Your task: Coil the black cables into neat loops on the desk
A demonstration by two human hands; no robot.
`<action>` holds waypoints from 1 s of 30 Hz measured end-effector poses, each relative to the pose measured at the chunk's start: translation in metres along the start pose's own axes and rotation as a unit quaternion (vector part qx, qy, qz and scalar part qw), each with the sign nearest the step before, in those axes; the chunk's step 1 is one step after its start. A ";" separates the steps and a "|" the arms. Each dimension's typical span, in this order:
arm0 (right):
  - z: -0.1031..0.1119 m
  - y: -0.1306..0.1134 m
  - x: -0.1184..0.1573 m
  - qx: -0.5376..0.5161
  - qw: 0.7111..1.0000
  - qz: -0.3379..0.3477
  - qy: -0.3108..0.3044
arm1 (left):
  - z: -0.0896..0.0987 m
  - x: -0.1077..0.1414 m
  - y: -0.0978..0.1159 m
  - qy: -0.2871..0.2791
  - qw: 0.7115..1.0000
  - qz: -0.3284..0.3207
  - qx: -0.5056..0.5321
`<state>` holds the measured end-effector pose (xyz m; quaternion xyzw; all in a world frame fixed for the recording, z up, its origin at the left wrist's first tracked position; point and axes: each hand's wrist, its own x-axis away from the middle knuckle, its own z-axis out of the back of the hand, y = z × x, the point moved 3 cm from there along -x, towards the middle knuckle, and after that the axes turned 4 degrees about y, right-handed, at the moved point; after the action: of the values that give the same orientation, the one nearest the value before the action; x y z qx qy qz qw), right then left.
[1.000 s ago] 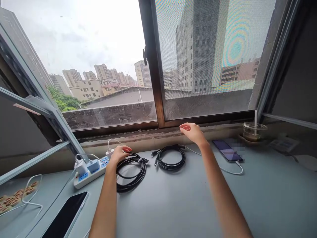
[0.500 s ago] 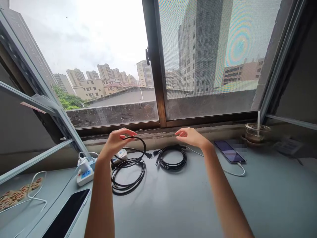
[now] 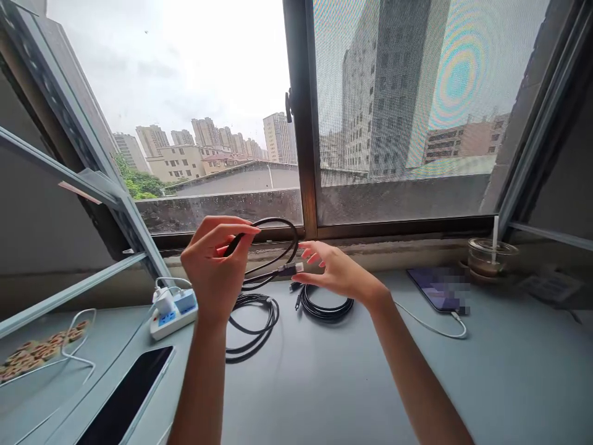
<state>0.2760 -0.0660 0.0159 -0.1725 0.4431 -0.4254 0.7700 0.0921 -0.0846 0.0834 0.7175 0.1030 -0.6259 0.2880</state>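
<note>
My left hand (image 3: pixel 217 253) pinches a black cable (image 3: pixel 295 238) between thumb and fingers, above the table. The lifted part of this cable bends in a loop to the right, and its plug end (image 3: pixel 290 269) hangs close to my right hand. Lower turns of the same-looking black cable (image 3: pixel 250 355) lie on the table under my left wrist. With thumb and fingers apart, my right hand (image 3: pixel 336 269) holds nothing; its fingertips are near the plug. Below it a second black cable (image 3: pixel 327 312) lies coiled flat, partly covered by that hand.
A white power strip (image 3: pixel 173 321) with plugs stands at left, behind a dark-screened phone (image 3: pixel 130 389). Wooden pieces (image 3: pixel 39 355) lie at far left. Another phone (image 3: pixel 435 289) with a white cable and a lidded cup (image 3: pixel 491 256) with a straw are at right. The window (image 3: pixel 310 185) rises behind.
My left hand has raised the black cable higher, lifting its loop and plug off the table. My right hand has moved left toward the plug. The view has shifted slightly.
</note>
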 end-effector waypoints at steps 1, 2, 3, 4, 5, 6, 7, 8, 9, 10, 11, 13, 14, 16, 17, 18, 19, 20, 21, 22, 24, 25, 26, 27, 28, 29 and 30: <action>-0.001 -0.001 -0.001 0.003 1.000 -0.006 0.010 | -0.002 0.002 0.003 -0.006 1.000 -0.005 0.005; -0.001 -0.003 -0.001 0.003 1.000 -0.010 0.023 | -0.003 0.004 0.005 -0.011 1.000 -0.011 0.011; -0.001 -0.004 -0.002 0.001 0.999 -0.008 0.040 | -0.004 0.006 0.007 -0.012 1.000 -0.018 0.018; 0.000 -0.006 -0.002 -0.003 0.998 0.002 0.064 | -0.004 0.007 0.009 -0.011 0.999 -0.026 0.025; 0.001 -0.008 -0.003 -0.012 0.996 0.017 0.092 | -0.005 0.009 0.011 -0.008 0.999 -0.034 0.031; 0.002 -0.010 -0.003 -0.024 0.992 0.035 0.120 | -0.005 0.010 0.013 -0.010 0.998 -0.045 0.037; 0.003 -0.013 -0.003 -0.041 0.988 0.052 0.141 | -0.006 0.012 0.016 -0.015 0.997 -0.056 0.042; 0.003 -0.016 -0.002 -0.065 0.984 0.065 0.154 | -0.006 0.014 0.019 -0.020 0.996 -0.067 0.047; 0.003 -0.019 -0.002 -0.093 0.980 0.073 0.158 | -0.007 0.016 0.022 -0.022 0.996 -0.076 0.051; 0.003 -0.021 -0.002 -0.118 0.977 0.078 0.161 | -0.007 0.017 0.025 -0.025 0.995 -0.080 0.055; 0.003 -0.024 -0.001 -0.135 0.972 0.084 0.172 | -0.008 0.019 0.029 -0.029 0.995 -0.079 0.061; 0.006 -0.028 0.001 -0.134 0.958 0.097 0.235 | -0.009 0.023 0.035 -0.037 0.994 -0.068 0.074; 0.009 -0.030 0.003 -0.116 0.947 0.104 0.280 | -0.011 0.025 0.038 -0.045 0.993 -0.064 0.083; 0.013 -0.033 0.006 -0.058 0.923 0.117 0.361 | -0.015 0.031 0.043 -0.055 0.991 -0.065 0.107; 0.015 -0.033 0.006 -0.033 0.914 0.120 0.387 | -0.018 0.034 0.046 -0.057 0.989 -0.066 0.121; 0.017 -0.033 0.006 -0.016 0.906 0.122 0.405 | -0.021 0.038 0.049 -0.059 0.987 -0.065 0.137; 0.020 -0.031 0.006 -0.006 0.901 0.120 0.416 | -0.025 0.043 0.051 -0.065 0.984 -0.061 0.154; 0.022 -0.029 0.006 -0.002 0.901 0.113 0.418 | -0.029 0.048 0.053 -0.077 0.981 -0.054 0.171; 0.024 -0.025 0.005 0.001 0.906 0.097 0.411 | -0.034 0.053 0.055 -0.097 0.977 -0.043 0.186; 0.026 -0.021 0.004 0.010 0.914 0.073 0.399 | -0.039 0.058 0.057 -0.125 0.972 -0.032 0.198; 0.031 -0.011 0.003 0.058 0.925 0.013 0.374 | -0.049 0.066 0.061 -0.192 0.959 -0.013 0.210; 0.034 -0.006 0.004 0.092 0.924 -0.016 0.371 | -0.052 0.069 0.062 -0.229 0.949 -0.004 0.216; 0.038 -0.002 0.005 0.127 0.917 -0.041 0.376 | -0.055 0.071 0.063 -0.267 0.936 0.006 0.227; 0.042 0.001 0.007 0.159 0.906 -0.060 0.387 | -0.056 0.071 0.062 -0.304 0.920 0.017 0.246; 0.047 0.004 0.009 0.184 0.896 -0.074 0.398 | -0.057 0.069 0.061 -0.338 0.902 0.029 0.268; 0.051 0.006 0.011 0.199 0.887 -0.086 0.408 | -0.056 0.066 0.058 -0.364 0.884 0.044 0.291; 0.055 0.009 0.013 0.205 0.880 -0.094 0.418 | -0.055 0.061 0.052 -0.384 0.868 0.064 0.308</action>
<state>0.3292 -0.0778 0.0335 0.1421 0.6083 -0.6094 0.4883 0.1767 -0.1102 0.0424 0.4773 -0.2601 -0.8323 0.1087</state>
